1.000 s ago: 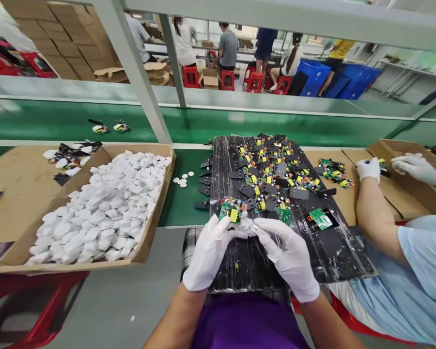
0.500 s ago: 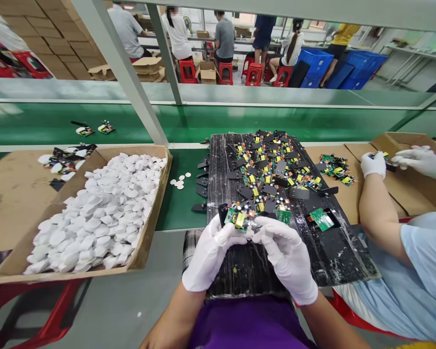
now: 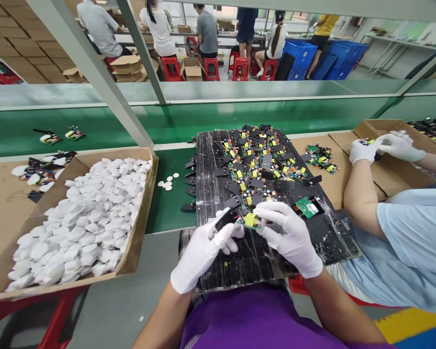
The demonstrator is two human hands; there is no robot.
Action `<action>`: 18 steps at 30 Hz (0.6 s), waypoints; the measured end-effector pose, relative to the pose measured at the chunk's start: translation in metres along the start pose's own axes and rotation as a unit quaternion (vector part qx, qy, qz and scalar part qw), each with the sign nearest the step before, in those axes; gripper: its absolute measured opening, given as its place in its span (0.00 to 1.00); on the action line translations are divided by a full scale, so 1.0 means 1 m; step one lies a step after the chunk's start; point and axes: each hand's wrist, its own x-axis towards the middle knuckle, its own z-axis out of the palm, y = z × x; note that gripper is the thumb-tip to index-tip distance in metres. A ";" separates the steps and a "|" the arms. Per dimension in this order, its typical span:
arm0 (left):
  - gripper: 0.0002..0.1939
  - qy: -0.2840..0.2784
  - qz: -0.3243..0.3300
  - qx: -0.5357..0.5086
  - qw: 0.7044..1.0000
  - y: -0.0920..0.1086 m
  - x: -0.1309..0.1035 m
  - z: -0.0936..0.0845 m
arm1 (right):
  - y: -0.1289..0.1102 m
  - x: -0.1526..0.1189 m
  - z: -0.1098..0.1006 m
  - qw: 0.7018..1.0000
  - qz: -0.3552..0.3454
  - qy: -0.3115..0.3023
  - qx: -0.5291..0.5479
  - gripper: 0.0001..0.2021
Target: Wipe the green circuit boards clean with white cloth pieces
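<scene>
My left hand [image 3: 209,242], in a white glove, pinches a black plastic piece [image 3: 226,220]. In my white-gloved right hand [image 3: 290,235] is a small green circuit board [image 3: 252,220] with a yellow transformer on it, gripped near its right end. A bit of red shows between the plastic piece and the board. Both hands are above the black, tape-covered board [image 3: 236,261] at my lap. Beyond them on that board lies a heap of circuit boards with black plastic pieces [image 3: 257,165]. A single circuit board [image 3: 307,207] lies apart, right of my right hand.
At left stands a cardboard box [image 3: 150,194] full of white discs [image 3: 83,218]. Several loose discs [image 3: 168,184] lie on the green surface. A co-worker's gloved hands [image 3: 381,145] work at right near a cardboard box [image 3: 378,127]. A slanting metal post [image 3: 105,87] stands ahead.
My left hand has shifted from the circuit board to the black plastic piece, now tilted up. My right hand now grips the board's right end. The whole view has shifted slightly.
</scene>
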 end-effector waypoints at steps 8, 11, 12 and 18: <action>0.35 0.044 0.169 0.174 0.969 0.018 -0.006 -0.009 | -0.005 0.011 -0.010 0.984 0.099 -0.061 0.131 0.07; 0.25 -0.034 0.138 0.149 0.978 0.018 -0.001 0.003 | -0.009 0.017 -0.006 0.982 0.117 -0.076 0.131 0.11; 0.22 -0.027 0.121 0.104 0.987 0.016 0.001 0.007 | -0.010 0.018 -0.005 0.980 0.132 -0.060 0.133 0.13; 0.25 -0.010 0.014 -0.171 0.985 0.008 0.009 0.022 | -0.015 0.007 0.004 0.978 0.156 0.049 0.130 0.17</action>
